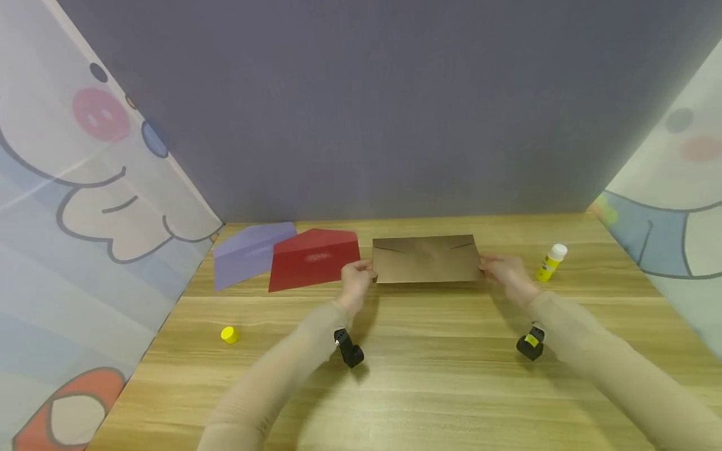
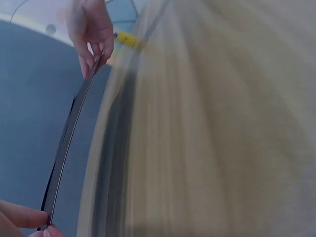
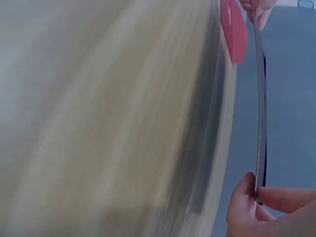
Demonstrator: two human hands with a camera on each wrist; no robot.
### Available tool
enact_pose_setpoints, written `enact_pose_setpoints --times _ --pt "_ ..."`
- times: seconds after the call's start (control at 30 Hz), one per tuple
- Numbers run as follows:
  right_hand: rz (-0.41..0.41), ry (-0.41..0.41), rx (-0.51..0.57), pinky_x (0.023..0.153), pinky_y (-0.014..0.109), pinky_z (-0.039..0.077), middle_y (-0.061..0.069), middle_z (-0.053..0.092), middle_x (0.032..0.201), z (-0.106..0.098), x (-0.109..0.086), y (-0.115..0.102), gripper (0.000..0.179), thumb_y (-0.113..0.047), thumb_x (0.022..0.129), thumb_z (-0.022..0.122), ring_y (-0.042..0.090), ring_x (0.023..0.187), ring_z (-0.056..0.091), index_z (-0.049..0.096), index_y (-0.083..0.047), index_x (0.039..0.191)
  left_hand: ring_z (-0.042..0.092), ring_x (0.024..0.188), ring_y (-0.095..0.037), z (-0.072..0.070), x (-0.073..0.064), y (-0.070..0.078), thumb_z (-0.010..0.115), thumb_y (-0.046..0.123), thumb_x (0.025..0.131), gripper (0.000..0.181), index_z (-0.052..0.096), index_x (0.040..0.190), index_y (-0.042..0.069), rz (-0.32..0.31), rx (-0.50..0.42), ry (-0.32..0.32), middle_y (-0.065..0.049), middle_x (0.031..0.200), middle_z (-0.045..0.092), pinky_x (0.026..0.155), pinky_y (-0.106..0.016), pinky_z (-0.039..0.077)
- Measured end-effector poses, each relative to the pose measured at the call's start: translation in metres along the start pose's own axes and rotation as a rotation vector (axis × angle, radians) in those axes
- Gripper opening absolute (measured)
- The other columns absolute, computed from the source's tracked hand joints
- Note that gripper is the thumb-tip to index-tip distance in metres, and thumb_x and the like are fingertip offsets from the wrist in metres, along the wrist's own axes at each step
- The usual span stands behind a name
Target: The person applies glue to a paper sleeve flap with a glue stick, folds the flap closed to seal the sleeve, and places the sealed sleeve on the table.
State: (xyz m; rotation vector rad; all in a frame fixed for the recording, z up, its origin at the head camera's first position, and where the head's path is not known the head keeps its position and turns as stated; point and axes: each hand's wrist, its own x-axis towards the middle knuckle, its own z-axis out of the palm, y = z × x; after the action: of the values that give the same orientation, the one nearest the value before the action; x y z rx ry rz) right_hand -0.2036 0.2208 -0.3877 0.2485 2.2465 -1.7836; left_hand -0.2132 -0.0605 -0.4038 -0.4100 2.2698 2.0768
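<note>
A brown envelope is held level in front of me, raised off the table, with its two short slanted seams showing in the head view. My left hand pinches its left end between thumb and fingers. At the opposite end, my right hand pinches it the same way. Both wrist views show the envelope edge-on, a thin gap visible along its layers. Left of my left hand lies a red envelope with its flap spread out, close to the brown one.
A purple envelope lies partly under the red one at the back left. The yellow cap sits at the left of the wooden table. A yellow glue stick with a white end stands right of my right hand. A grey panel rises behind.
</note>
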Motion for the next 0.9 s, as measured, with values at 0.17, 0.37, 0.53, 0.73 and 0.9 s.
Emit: enact_pose_setpoints --times 0.17,0.37,0.53,0.73,0.9 --pt "-0.009 0.041 0.03 0.1 0.035 0.034 0.025 0.025 0.139 0.0 0.013 -0.007 0.045 -0.007 0.094 0.036 0.019 0.106 0.046 0.024 0.007 0.135 0.05 0.106 -0.025 0.005 0.013 0.006 0.052 -0.005 0.082 0.032 0.055 0.114 -0.006 -0.026 -0.003 0.008 -0.017 0.114 0.055 0.09 -0.035 0.043" --pt "-0.009 0.08 0.062 0.096 0.029 0.038 0.022 0.024 0.14 0.0 0.029 -0.015 0.045 -0.006 0.093 0.038 0.001 0.085 0.047 0.026 0.006 0.134 0.043 0.117 -0.027 0.014 0.038 0.007 0.049 -0.002 0.085 0.03 0.056 0.115 -0.001 -0.024 0.033 0.019 -0.013 0.123 0.052 0.095 -0.037 0.038" --pt "-0.017 0.07 0.027 0.091 0.023 0.04 0.023 0.022 0.14 0.0 0.042 -0.017 0.047 -0.003 0.091 0.038 0.014 0.102 0.045 0.023 0.008 0.135 0.045 0.115 -0.023 0.022 0.106 -0.032 0.054 -0.003 0.081 0.034 0.058 0.114 0.003 0.045 0.09 0.005 -0.007 0.118 0.056 0.085 -0.031 0.045" --pt "-0.014 0.073 -0.003 0.085 0.027 0.045 0.022 0.027 0.139 -0.003 0.074 -0.01 0.054 0.004 0.083 0.045 0.016 0.095 0.049 0.027 0.008 0.134 0.048 0.111 -0.021 0.031 0.181 -0.072 0.055 -0.006 0.073 0.046 0.058 0.117 0.007 0.01 0.061 -0.086 -0.004 0.124 0.052 0.069 -0.03 0.049" --pt "-0.034 0.07 0.163 0.064 0.027 0.052 0.009 0.058 0.113 -0.033 0.179 0.06 0.046 0.011 0.07 0.057 0.015 0.078 0.058 0.059 -0.001 0.114 0.058 0.092 -0.022 0.032 0.206 -0.082 0.053 -0.008 0.075 0.048 0.056 0.119 0.011 -0.031 0.034 -0.139 -0.005 0.125 0.05 0.066 -0.034 0.051"
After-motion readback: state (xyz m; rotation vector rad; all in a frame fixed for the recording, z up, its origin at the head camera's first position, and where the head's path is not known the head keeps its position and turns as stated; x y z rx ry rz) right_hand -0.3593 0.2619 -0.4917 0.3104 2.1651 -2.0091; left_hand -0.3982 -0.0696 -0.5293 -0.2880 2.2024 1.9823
